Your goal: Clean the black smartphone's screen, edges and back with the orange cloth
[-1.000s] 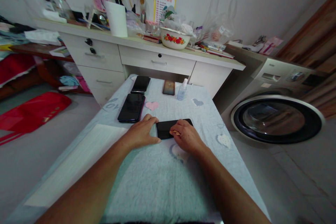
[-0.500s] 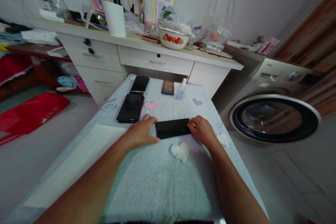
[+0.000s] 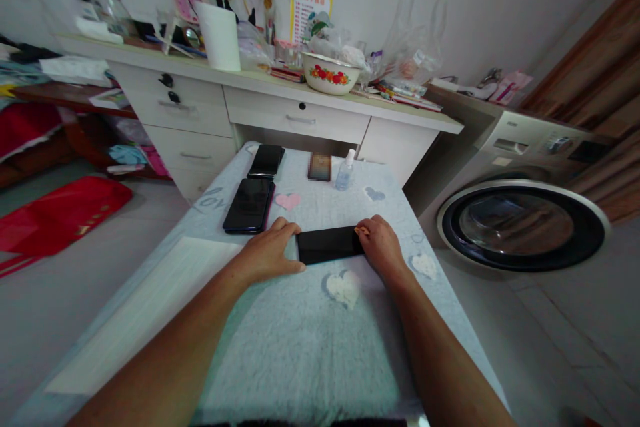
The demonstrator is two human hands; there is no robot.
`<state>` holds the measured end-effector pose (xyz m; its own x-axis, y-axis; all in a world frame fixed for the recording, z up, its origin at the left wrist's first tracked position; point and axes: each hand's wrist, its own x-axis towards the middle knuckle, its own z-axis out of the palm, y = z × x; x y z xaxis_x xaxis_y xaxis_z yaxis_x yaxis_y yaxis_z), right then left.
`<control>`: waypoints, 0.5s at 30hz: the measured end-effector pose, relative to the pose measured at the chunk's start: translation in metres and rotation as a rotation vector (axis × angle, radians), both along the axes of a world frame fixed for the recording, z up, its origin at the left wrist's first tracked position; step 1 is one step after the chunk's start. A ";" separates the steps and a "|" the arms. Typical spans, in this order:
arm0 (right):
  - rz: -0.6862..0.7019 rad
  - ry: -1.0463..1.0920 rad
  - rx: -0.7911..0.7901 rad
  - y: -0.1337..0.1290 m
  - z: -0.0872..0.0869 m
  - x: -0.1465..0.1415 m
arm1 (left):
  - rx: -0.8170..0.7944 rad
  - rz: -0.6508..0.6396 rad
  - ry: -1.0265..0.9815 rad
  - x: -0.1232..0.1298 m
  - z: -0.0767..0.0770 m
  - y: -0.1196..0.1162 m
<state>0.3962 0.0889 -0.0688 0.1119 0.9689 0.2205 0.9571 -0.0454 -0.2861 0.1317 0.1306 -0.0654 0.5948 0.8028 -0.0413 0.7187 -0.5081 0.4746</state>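
A smartphone (image 3: 327, 245) with a dark screen lies crosswise on the cloth-covered table. My left hand (image 3: 273, 250) grips its left end, thumb at the near edge and fingers at the far edge. Over the right end, my right hand (image 3: 381, 243) is closed on a small orange-brown piece (image 3: 362, 231), pressed to the screen. Fingers cover most of that piece, so its kind cannot be made out. Beyond my left hand lie a second dark phone (image 3: 249, 205) and, farther back, another black phone-like device (image 3: 267, 161).
A clear spray bottle (image 3: 345, 172) stands at the table's back, beside a small brown-framed card-like object (image 3: 319, 167). A long pale strip (image 3: 145, 313) lies along the left side. Behind are a cluttered white desk (image 3: 295, 103) and, at right, a washing machine (image 3: 520, 173).
My right hand has moved slightly up and left along the phone's right end with the small piece. My left hand and the phone look almost unchanged.
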 end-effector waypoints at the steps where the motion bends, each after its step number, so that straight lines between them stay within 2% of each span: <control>1: 0.011 0.001 0.002 0.000 0.000 -0.002 | 0.000 -0.002 -0.002 0.000 0.000 0.000; 7: 0.106 -0.012 -0.015 -0.003 0.003 -0.015 | -0.010 0.001 -0.003 0.000 0.000 0.000; 15: 0.326 0.042 -0.039 -0.013 0.010 -0.031 | 0.005 0.001 -0.008 0.000 0.000 -0.001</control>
